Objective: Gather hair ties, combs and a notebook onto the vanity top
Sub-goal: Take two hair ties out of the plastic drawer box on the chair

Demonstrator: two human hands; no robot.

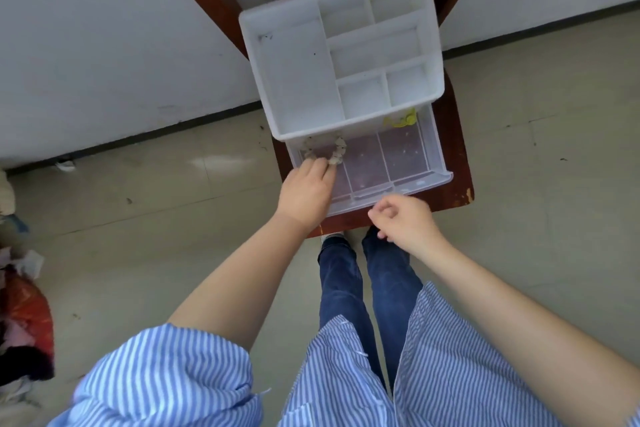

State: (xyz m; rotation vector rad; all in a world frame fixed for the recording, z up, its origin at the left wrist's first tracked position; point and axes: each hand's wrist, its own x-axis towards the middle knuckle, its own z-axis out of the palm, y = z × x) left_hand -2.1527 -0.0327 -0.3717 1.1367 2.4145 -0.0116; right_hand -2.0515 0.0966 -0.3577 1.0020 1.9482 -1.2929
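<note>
A white plastic organiser [294, 80] with several empty top compartments stands on a brown wooden chair seat [457, 163]. Its clear drawer [426, 180] is pulled out toward me. In the drawer's left section lies a beige scrunchie hair tie [337, 149]. My left hand [306, 192] reaches into that section, fingertips touching the scrunchie; whether it is gripped I cannot tell. A yellow hair tie [401, 121] sits at the drawer's back right, partly under the organiser. My right hand [405, 218] hovers at the drawer's front edge, fingers loosely curled, holding nothing. No comb or notebook is visible.
The chair stands against a white wall [104, 45] on a pale tiled floor [173, 218]. A heap of cloth and a red bag [27, 315] lies at the left edge. My legs in blue jeans [346, 288] stand right before the chair.
</note>
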